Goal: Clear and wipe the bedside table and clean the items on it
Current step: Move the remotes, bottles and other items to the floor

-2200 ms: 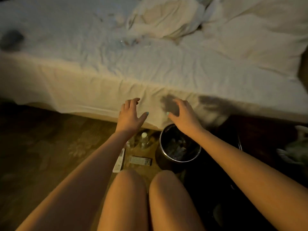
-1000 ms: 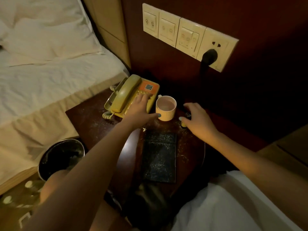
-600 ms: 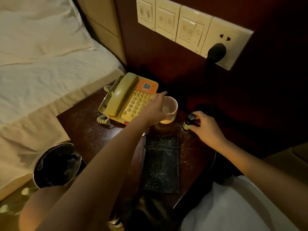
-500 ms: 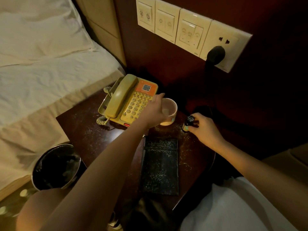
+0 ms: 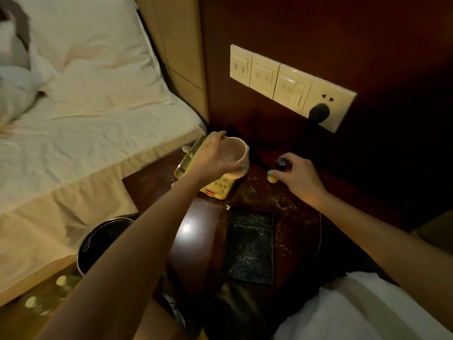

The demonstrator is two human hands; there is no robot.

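The dark wooden bedside table is dusted with pale crumbs. My left hand grips a pale ribbed cup and holds it lifted above the yellow telephone, which it partly hides. My right hand pinches a small bottle with a black cap near the table's back edge. A dark crumb-covered folder lies flat at the table's front.
A bed with white sheets stands to the left. A round black bin sits on the floor between bed and table. Wall switches and a socket with a black plug are above the table. White cloth lies at bottom right.
I turned from the bed to the table. My left hand took the cup and lifted it over the telephone. My right hand closed on the small bottle.
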